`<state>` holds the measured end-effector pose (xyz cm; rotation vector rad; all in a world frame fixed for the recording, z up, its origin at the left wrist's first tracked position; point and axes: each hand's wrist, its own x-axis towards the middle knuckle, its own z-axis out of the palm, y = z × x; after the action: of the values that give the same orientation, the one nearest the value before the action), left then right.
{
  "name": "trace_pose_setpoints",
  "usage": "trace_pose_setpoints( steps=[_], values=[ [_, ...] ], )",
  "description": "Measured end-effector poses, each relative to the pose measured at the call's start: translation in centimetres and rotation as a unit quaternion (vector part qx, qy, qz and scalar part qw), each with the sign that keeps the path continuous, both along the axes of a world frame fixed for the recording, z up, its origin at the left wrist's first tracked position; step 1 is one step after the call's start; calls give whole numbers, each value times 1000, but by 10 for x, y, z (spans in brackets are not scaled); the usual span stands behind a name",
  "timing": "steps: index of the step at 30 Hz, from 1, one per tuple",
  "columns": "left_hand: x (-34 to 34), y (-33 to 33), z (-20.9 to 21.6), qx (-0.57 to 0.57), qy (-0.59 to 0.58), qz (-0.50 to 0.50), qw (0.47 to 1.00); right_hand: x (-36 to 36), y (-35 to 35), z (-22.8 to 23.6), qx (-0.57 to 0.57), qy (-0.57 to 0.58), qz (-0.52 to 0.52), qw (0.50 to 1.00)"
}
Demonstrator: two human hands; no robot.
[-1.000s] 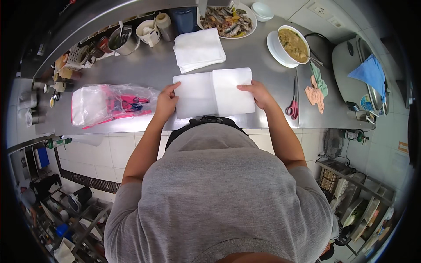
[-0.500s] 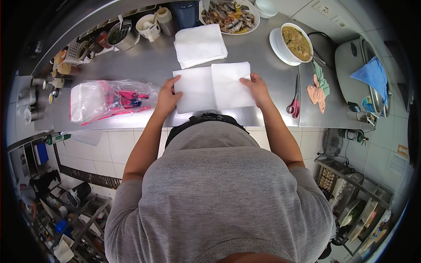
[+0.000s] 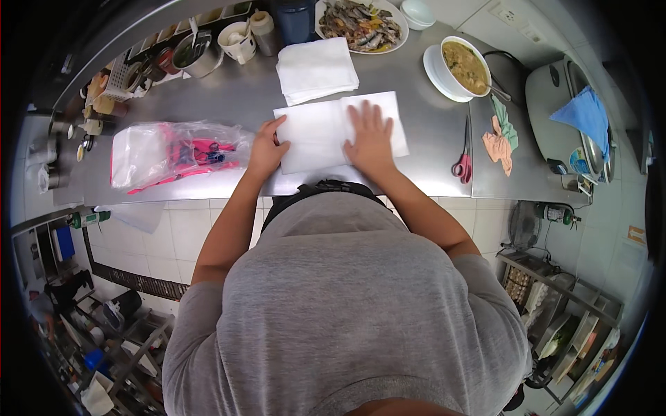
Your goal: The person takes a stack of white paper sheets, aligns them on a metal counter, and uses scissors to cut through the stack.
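Fingers of the right hand point(image 3: 372, 145), blurred in the head view, spread wide, palm down and gripping nothing, over the right part of a white sheet point(image 3: 312, 139). Left hand point(image 3: 267, 149): thumb and forefinger stand apart at the sheet's left edge; from here I cannot tell whether they pinch it. The sheet lies on a steel counter point(image 3: 433, 135), between a plastic bag point(image 3: 142, 156) and red-handled scissors point(image 3: 462, 168).

Sheets point(image 3: 309, 139) on counter point(image 3: 433, 132); stack point(image 3: 316, 68) behind them, plastic bag point(image 3: 142, 156) left, scissors point(image 3: 463, 165) right, rags point(image 3: 500, 149) farther right; bowl point(image 3: 447, 78) on plate point(image 3: 431, 75) behind scissors.
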<state>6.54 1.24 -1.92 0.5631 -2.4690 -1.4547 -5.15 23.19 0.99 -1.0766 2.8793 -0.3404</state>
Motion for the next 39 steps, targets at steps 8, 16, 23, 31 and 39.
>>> trace_pose_setpoints(
  steps=[8,16,23,31,39],
  values=[
    [2,0,-2,-30,2,-6,1000,-57,90,-3,58,6,-185,981],
    [1,5,0,-64,-1,-8,998,15,1,22,-84,42,1,996],
    [2,1,-8,-218,20,-13,976,7,17,38,-132,61,83,986],
    [-12,64,87,365,2,-19,931,-12,48,86,-617,-569,-141,526],
    [-23,69,68,508,-32,11,861,21,45,79,-346,-45,85,933]
  ],
)
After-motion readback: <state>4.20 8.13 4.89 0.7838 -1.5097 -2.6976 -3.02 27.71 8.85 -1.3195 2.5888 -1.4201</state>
